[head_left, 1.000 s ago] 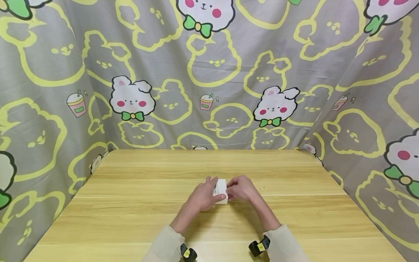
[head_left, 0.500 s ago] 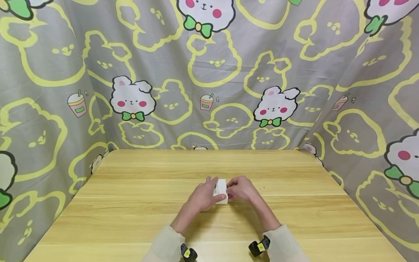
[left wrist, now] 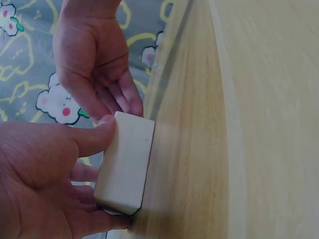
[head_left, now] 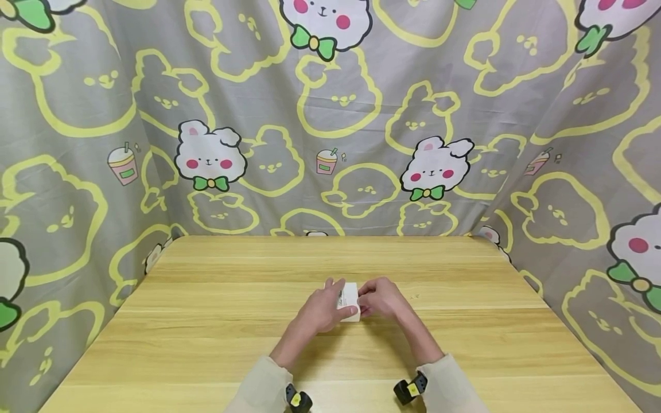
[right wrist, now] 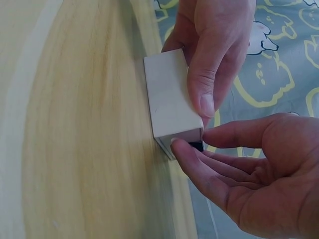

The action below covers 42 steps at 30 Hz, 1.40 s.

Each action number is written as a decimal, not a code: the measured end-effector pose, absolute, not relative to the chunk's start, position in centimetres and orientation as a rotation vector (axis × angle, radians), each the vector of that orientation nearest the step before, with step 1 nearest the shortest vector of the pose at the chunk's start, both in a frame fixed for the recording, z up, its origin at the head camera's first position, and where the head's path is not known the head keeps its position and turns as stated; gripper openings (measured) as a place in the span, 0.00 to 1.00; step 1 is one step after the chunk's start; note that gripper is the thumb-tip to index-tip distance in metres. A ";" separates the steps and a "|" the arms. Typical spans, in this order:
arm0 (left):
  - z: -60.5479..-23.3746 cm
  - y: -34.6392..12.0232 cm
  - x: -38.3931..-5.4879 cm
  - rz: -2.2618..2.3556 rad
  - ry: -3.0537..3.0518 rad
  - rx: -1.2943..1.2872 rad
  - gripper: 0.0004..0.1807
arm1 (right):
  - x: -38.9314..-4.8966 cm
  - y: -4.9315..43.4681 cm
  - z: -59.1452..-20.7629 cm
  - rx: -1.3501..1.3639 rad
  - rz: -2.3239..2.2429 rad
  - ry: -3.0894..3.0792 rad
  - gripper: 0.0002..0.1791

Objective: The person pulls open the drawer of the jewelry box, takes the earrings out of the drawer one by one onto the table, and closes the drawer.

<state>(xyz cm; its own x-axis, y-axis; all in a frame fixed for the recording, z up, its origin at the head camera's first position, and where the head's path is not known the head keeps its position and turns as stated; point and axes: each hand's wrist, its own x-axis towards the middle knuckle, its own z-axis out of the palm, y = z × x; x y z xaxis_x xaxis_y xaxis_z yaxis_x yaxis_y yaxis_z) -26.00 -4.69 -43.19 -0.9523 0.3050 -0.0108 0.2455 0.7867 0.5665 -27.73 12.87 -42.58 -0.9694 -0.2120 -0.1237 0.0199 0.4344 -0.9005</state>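
A small white box [head_left: 350, 302] with dark lettering on top lies near the middle of the table. My left hand [head_left: 321, 308] grips it from the left, its thumb along the near side and its fingers round the far side. At the box's right end is my right hand [head_left: 381, 298]. In the right wrist view, the thumb and a fingertip of the right hand [right wrist: 279, 174] pinch at the end of the box [right wrist: 172, 97], where a dark gap shows between them. Seen by the left wrist camera, the box [left wrist: 127, 159] has a plain pale side facing up.
The wooden table [head_left: 206, 338] spreads out on all sides of the hands. A grey curtain [head_left: 356, 120] with cartoon rabbits hangs behind it and along both sides. Black wrist cameras [head_left: 410, 390] sit at the cuffs of the pale sleeves [head_left: 449, 381].
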 end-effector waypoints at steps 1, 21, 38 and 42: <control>-43.2 -4.7 -26.0 0.888 2.872 0.446 0.42 | -27.7 12.9 -42.6 -0.168 -1.554 2.468 0.09; -43.0 -4.8 -25.8 0.934 2.850 0.414 0.42 | -27.6 12.9 -42.8 -0.130 -1.526 2.493 0.10; -42.0 -7.3 -27.1 1.103 3.057 0.327 0.22 | -27.4 12.5 -42.5 -0.131 -1.467 2.592 0.14; -42.0 -7.7 -27.4 1.177 3.149 0.319 0.12 | -27.3 12.5 -42.5 -0.130 -1.428 2.624 0.16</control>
<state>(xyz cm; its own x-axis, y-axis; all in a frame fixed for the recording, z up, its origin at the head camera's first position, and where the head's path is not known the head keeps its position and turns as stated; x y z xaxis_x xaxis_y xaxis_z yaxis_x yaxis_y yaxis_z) -27.39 -7.73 -42.03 -0.9548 0.0925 0.2825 0.2552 0.7426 0.6192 -27.32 12.48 -42.45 -0.9848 -0.1478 -0.0910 -0.0039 0.5431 -0.8397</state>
